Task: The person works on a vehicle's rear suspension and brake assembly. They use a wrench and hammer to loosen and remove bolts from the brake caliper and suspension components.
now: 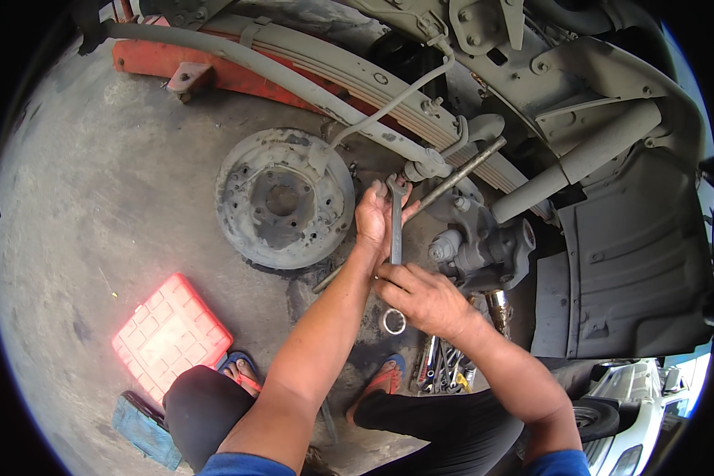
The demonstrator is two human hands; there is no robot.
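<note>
My left hand (375, 214) grips the upper part of a long combination wrench (395, 238), near its open end, beside a long metal bar (452, 181). My right hand (422, 297) holds the same wrench lower down; its ring end (393, 321) sticks out below my fingers. The wrench stands almost upright just left of the grey wheel hub and caliper assembly (484, 250) under the vehicle. Both my forearms come up from the lower edge.
A rusty brake drum (281, 198) lies flat on the concrete floor at left of my hands. A red plastic case (170, 333) and a blue cloth (146, 432) lie lower left. Loose wrenches (444, 369) sit by my feet. Leaf springs (357, 79) and a shock absorber (579, 163) hang above.
</note>
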